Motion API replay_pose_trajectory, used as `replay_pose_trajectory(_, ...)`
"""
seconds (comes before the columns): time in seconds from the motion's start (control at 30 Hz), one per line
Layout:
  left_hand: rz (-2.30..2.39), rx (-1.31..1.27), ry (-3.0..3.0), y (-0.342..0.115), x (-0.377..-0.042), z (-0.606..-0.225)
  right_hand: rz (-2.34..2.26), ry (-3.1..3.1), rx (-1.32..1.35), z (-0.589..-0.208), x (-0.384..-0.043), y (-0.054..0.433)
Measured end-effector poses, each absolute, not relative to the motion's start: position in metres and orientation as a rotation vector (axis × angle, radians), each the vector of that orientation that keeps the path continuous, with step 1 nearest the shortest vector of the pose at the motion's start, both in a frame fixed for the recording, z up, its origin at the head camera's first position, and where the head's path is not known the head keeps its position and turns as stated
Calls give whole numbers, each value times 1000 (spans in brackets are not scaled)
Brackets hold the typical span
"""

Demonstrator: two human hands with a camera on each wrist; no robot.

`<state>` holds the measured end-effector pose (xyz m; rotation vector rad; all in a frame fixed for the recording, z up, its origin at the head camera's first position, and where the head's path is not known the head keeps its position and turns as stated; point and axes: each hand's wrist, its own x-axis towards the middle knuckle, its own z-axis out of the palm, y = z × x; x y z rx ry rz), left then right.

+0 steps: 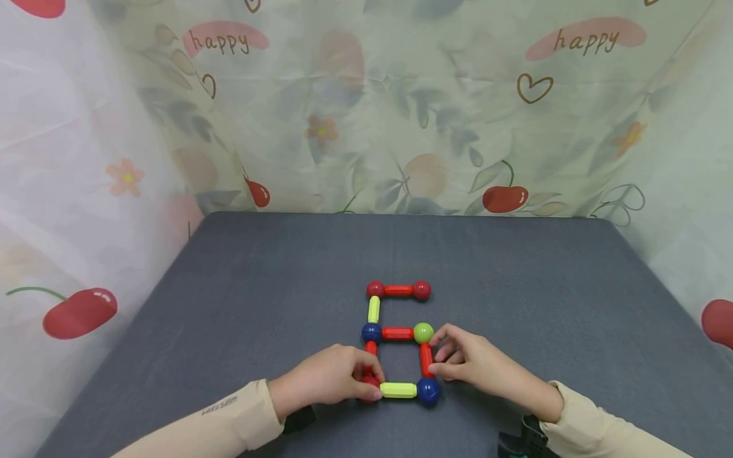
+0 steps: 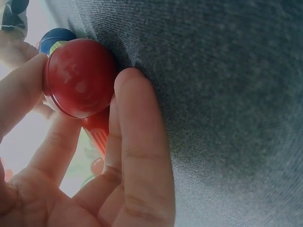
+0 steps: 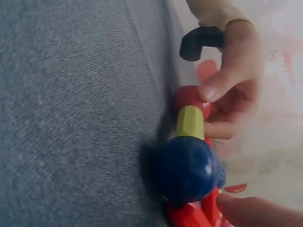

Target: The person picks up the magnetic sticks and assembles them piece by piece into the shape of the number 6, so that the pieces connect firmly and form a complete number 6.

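A figure of magnetic balls and rods, shaped like a 6, lies on the dark grey table. My left hand point(image 1: 329, 375) grips the red ball point(image 2: 80, 78) at its lower left corner, thumb and fingers round it. From that ball a yellow-green rod point(image 1: 398, 390) runs to a blue ball point(image 1: 428, 391). My right hand point(image 1: 481, 361) is at the figure's right side, its thumb against a red rod point(image 1: 426, 360) and index fingertip close to the green ball point(image 1: 423, 333). Another red rod point(image 1: 397, 333) joins the green ball to a second blue ball point(image 1: 371, 333).
The figure's upper part has a yellow-green rod point(image 1: 374, 310), two red balls, one at the top right point(image 1: 422, 291), and a red rod point(image 1: 398, 291) between them. Printed cloth point(image 1: 378, 108) hangs behind and beside the grey table point(image 1: 258, 280).
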<state>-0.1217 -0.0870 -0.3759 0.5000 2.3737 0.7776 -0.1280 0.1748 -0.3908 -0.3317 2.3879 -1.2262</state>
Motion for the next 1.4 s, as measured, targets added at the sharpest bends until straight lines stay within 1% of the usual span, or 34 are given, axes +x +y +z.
replay_pose_trajectory(0.3, 779, 495, 2372, -87, -122, -376, -1204, 2392, -454, -397, -133, 171)
replay_pose_trajectory(0.7, 784, 499, 2361, -87, -122, -377, -1154, 2496, -540, -401, -135, 166)
replay_pose_trajectory(1.07, 782, 507, 2362, -88, -123, -377, -1207, 2438, -453, -400, -138, 165)
replay_pose_trajectory(1.4, 772, 506, 2365, -88, -123, -378, -1317, 2269, -311, -395, -140, 166)
